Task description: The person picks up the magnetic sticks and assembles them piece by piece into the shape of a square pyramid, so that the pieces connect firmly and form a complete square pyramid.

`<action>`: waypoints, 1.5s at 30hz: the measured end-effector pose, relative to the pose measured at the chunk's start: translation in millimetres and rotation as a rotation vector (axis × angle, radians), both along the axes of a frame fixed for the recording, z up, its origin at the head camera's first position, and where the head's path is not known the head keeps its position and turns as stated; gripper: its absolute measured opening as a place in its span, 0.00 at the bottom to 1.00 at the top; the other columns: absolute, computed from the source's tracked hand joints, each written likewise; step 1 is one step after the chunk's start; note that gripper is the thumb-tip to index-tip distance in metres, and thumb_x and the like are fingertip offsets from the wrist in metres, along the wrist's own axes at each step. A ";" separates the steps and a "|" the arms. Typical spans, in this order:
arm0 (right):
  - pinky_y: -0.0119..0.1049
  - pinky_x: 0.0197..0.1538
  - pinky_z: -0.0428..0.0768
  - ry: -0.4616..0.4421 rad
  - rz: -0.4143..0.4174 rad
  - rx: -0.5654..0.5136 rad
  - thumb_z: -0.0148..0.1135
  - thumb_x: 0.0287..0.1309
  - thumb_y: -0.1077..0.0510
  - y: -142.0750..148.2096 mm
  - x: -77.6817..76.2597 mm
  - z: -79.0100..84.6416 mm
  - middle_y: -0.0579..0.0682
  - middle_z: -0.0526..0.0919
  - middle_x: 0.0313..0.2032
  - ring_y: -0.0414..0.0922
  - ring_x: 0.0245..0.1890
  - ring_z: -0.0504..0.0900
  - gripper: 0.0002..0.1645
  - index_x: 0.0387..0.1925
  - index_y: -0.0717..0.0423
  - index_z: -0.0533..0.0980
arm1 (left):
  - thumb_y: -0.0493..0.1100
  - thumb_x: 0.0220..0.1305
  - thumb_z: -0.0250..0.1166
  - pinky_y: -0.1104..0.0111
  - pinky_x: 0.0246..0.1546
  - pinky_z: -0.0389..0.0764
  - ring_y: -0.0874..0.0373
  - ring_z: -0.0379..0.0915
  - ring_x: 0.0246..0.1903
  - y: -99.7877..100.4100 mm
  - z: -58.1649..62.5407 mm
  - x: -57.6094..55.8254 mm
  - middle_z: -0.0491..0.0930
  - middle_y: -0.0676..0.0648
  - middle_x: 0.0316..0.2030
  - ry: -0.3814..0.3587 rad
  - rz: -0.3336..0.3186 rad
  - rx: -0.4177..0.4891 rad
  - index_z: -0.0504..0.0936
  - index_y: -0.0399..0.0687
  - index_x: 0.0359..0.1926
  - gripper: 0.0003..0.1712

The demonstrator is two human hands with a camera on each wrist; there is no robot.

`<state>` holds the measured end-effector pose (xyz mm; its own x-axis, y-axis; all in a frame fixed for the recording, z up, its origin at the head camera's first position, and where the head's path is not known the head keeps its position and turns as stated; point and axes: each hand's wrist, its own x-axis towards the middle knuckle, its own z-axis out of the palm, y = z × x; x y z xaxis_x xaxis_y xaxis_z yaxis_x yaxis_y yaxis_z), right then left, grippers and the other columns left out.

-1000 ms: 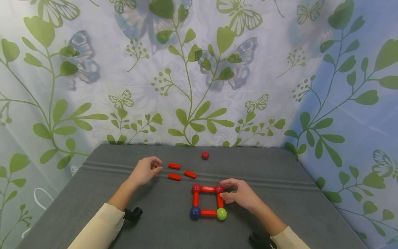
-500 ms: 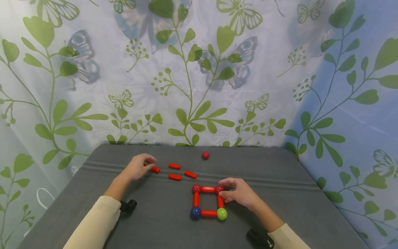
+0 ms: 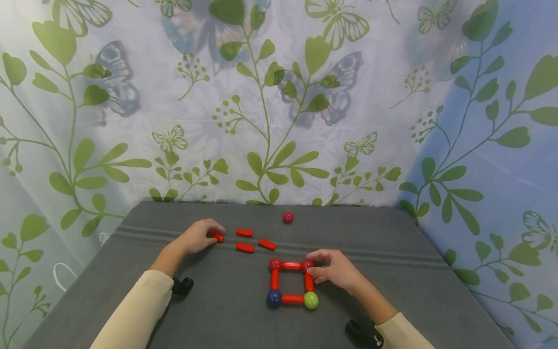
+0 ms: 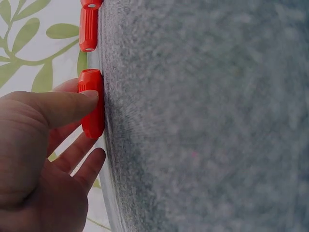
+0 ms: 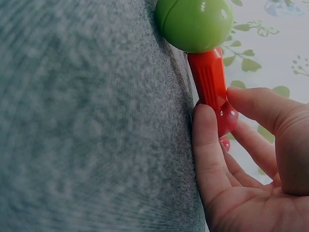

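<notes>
A red magnetic building rod (image 3: 217, 236) lies at the left of the loose pieces, pinched by my left hand (image 3: 194, 237). In the left wrist view the thumb presses the near face of this rod (image 4: 94, 117), with fingers behind it. Closer to me is a flat square of red rods (image 3: 292, 299), its corners two red balls, a blue ball (image 3: 274, 298) and a green ball (image 3: 311, 300). My right hand (image 3: 336, 273) holds the square's far right corner, thumb and finger at the red ball (image 5: 227, 119) and the end of the adjoining rod (image 5: 208, 77).
Three loose red rods (image 3: 245, 248) are spread between the left hand and the square. One separate red ball (image 3: 288, 217) sits near the far edge of the grey table (image 3: 375, 232). A patterned curtain (image 3: 279, 121) hangs behind.
My left hand drew back left, uncovering the red rod beside it, then shifted slightly right with thumb and fingers on that rod. The right hand and the square stay about where they were.
</notes>
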<state>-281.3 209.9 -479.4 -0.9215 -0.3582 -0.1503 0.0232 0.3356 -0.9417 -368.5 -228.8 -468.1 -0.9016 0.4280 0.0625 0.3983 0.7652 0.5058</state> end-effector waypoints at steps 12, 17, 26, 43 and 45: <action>0.43 0.43 0.89 0.009 0.003 0.011 0.74 0.60 0.58 -1.4 -0.9 1.0 0.60 0.81 0.53 0.47 0.40 0.88 0.29 0.60 0.64 0.78 | 0.33 0.63 0.70 0.45 0.60 0.77 0.44 0.78 0.55 3.3 -2.6 1.0 0.84 0.46 0.49 0.007 -0.006 -0.025 0.87 0.47 0.50 0.15; 0.43 0.43 0.89 0.004 0.011 0.023 0.74 0.60 0.58 -1.6 -1.1 2.0 0.59 0.81 0.54 0.46 0.40 0.87 0.28 0.60 0.64 0.78 | 0.33 0.64 0.70 0.47 0.58 0.79 0.48 0.79 0.51 6.3 -2.0 4.8 0.84 0.47 0.46 -0.004 -0.006 -0.024 0.87 0.47 0.49 0.13; 0.43 0.43 0.88 -0.020 0.024 0.015 0.74 0.60 0.57 -0.4 -4.3 1.9 0.59 0.80 0.55 0.46 0.41 0.86 0.29 0.60 0.63 0.79 | 0.36 0.64 0.71 0.49 0.55 0.80 0.51 0.80 0.50 11.2 -3.2 13.5 0.86 0.49 0.47 0.001 0.004 0.053 0.86 0.49 0.48 0.12; 0.43 0.45 0.88 0.002 0.041 0.012 0.74 0.60 0.56 0.7 -7.9 -0.3 0.59 0.80 0.54 0.47 0.42 0.87 0.28 0.60 0.64 0.79 | 0.41 0.65 0.73 0.71 0.47 0.83 0.57 0.83 0.43 73.3 9.8 60.9 0.85 0.48 0.43 -0.099 -0.157 0.451 0.82 0.47 0.51 0.16; 0.43 0.45 0.88 0.000 0.038 0.011 0.74 0.60 0.56 0.7 -7.8 0.0 0.59 0.81 0.54 0.47 0.42 0.87 0.28 0.59 0.64 0.79 | 0.41 0.65 0.73 0.72 0.47 0.83 0.56 0.83 0.43 80.6 10.0 65.5 0.85 0.46 0.43 -0.116 -0.189 0.481 0.82 0.46 0.51 0.16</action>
<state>-289.1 210.6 -479.4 -0.9072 -0.3913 -0.1549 0.0106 0.3468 -0.9379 -303.0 -148.2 -458.1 -0.8241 0.5313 0.1962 0.4272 0.3557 0.8313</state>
